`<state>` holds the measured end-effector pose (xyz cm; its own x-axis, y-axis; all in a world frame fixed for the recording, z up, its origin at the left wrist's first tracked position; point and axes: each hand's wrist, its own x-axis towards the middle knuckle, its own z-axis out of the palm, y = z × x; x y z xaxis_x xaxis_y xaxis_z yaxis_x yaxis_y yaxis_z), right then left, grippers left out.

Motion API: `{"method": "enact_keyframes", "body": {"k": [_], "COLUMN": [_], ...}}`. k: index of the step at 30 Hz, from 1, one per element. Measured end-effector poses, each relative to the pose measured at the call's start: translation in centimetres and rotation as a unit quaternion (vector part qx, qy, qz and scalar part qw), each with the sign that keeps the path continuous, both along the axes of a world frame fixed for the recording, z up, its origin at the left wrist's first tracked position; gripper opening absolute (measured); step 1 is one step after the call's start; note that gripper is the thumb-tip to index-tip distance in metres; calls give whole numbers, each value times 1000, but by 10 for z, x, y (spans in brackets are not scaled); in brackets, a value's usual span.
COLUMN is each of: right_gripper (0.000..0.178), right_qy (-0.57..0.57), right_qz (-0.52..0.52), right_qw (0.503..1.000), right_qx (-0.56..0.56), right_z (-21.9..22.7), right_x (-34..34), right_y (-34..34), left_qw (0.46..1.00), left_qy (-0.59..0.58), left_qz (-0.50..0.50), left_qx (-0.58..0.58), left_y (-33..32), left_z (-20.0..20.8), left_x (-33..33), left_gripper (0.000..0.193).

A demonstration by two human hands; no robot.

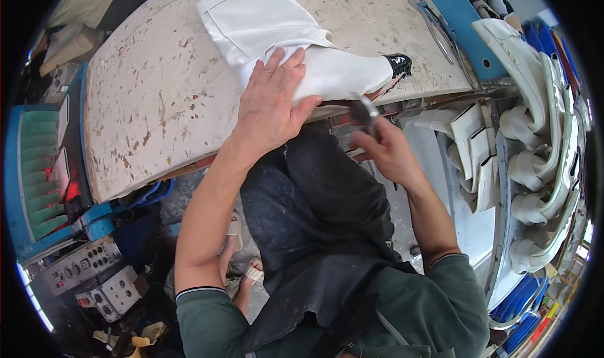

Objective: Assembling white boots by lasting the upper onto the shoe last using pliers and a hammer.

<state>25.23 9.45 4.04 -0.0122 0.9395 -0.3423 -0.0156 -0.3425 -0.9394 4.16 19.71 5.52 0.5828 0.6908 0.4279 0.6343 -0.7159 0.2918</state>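
A tall white boot [349, 72] lies on the worn, pale worktop, its wide shaft pointing away from me. At its right end sits a black, shiny piece [398, 65] whose kind I cannot make out. My left hand [275, 100] rests flat on the boot, fingers stretched out and thumb along its near side. Just off the table's near edge, my right hand [387, 147] is closed round a hammer-like tool [363, 111] with a dark head and a shiny metal part. Motion blurs that tool, and its handle is mostly hidden.
Pliers-like metal tools [434, 31] lie beside a blue box file [462, 24] at the far right. White boots [531, 169] fill a rack on the right. At left stand a blue-framed machine [25, 188] and a control panel [82, 263].
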Motion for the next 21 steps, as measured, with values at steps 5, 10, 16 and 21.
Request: {"method": "enact_keyframes", "body": {"k": [5, 10, 16, 21], "right_gripper": [25, 28, 29, 19], "right_qy": [-225, -393, 154, -83], "right_qz": [-8, -75, -8, -120], "right_qw": [969, 903, 985, 965], "right_qx": [101, 156, 71, 219], "right_z": [-22, -37, -35, -76], "right_x": [-1, -9, 19, -11], "right_y": [3, 13, 12, 14], "left_qw": [1000, 980, 996, 993], "left_qy": [27, 160, 73, 96], "left_qz": [0, 49, -52, -39], "left_qx": [1, -104, -15, -51], "left_y": [6, 12, 29, 22], "left_z": [11, 46, 17, 28], "left_x": [9, 38, 35, 42], "left_gripper": [49, 52, 56, 56]}}
